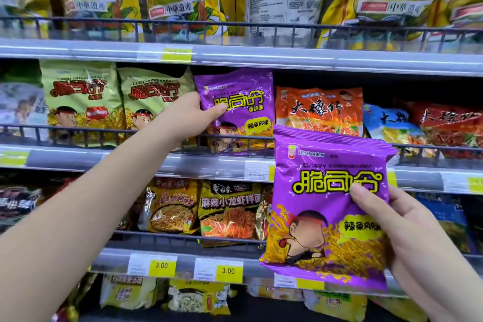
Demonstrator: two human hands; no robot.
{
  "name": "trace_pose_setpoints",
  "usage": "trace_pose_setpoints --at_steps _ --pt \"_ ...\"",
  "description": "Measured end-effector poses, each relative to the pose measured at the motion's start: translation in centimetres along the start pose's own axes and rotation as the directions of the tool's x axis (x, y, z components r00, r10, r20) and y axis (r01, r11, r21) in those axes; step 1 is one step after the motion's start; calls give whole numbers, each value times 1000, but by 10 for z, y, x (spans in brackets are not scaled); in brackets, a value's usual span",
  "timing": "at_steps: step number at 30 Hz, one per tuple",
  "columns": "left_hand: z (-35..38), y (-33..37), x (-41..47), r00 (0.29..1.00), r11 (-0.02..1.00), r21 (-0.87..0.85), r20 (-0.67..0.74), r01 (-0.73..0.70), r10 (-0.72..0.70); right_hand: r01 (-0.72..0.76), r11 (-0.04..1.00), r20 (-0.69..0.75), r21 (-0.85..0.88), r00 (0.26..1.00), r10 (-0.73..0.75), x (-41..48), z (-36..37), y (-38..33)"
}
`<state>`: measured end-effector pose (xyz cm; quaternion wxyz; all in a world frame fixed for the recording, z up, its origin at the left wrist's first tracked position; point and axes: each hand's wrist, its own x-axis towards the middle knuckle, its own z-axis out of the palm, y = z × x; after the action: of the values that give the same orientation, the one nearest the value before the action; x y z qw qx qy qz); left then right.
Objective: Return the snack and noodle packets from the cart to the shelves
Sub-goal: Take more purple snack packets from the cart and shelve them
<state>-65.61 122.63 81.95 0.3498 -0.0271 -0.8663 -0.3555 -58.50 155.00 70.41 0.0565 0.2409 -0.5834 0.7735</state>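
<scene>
Left grip (197,115) pinches the shelf packet (243,102) at its left edge — right grip (407,222) holds a second packet (326,206).

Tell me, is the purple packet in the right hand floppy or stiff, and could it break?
Probably light: the right hand holds the purple packet upright by one edge. Its glossy film looks likely slippery. It stays flat, not drooping, so the contents are probably stiff and might crumble if squeezed.

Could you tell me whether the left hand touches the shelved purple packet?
Touching: head view shows the left hand gripping the shelved purple packet at its edge.
</scene>
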Motion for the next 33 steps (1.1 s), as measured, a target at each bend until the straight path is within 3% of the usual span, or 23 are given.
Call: trace_pose_setpoints --at_steps 9,13,19,21,27,33 --pt "8 8 8 997 992 120 -78 36 -27 9 1000 19 -24 1000 -8 6 12 3" --pt "9 8 5 992 984 173 -114 -38 58 18 1000 17 -24 1000 -17 13 14 1" --pt "-2 8 -11 990 973 198 97 -118 100 64 997 14 -45 998 -63 36 20 -13" --pt "-1 7 -10 992 974 192 62 -118 108 73 996 -6 -48 997 -73 50 25 -20" --pt "8 8 -5 990 974 219 -113 -56 82 70 985 -12 -157 997 -73 99 47 -44" --pt "11 15 0 996 959 271 -25 -81 91 38 952 9 -302 999 -37 121 64 -47"
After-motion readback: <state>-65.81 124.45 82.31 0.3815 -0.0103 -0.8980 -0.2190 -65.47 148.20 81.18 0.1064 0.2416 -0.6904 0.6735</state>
